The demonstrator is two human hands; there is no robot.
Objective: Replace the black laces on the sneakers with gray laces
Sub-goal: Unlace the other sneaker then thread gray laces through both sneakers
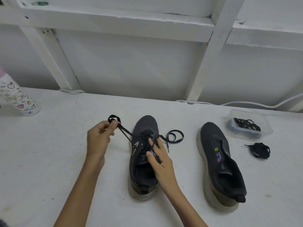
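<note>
Two dark sneakers stand on the white table. The left sneaker (144,154) carries a black lace (174,136). My left hand (98,138) pinches one end of that lace, pulled out to the upper left of the shoe with a small loop above my fingers. My right hand (159,158) rests on the shoe's tongue with fingers spread straight. The lace's other end lies curled to the right of the toe. The right sneaker (219,163) has bare eyelets. A loose black lace bundle (259,150) lies beside it.
A clear plastic box (249,123) holding laces sits at the back right. A patterned bottle (18,97) stands at the far left edge. A white cable (246,103) runs along the table's back edge under white shelf frames.
</note>
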